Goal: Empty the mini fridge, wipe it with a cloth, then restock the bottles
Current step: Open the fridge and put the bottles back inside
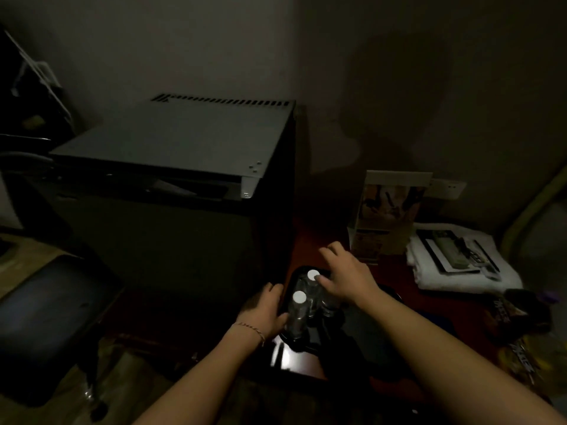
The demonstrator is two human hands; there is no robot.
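The left hand (265,311) curls its fingers (280,319) round the near bottle (296,317), gripping its side below the white cap. The right hand (346,279) hangs open, fingers spread; its thumb touches the cap of the far bottle (313,286). Both bottles stand upright, touching, on a black tray (310,345) near the desk (306,240) edge. The fridge (171,185), door shut, stands just left of the tray. Right of the hands, well apart, lie a folded white towel (460,277) with a remote on it, and an upright card (386,213). The card's print is too dim to read.
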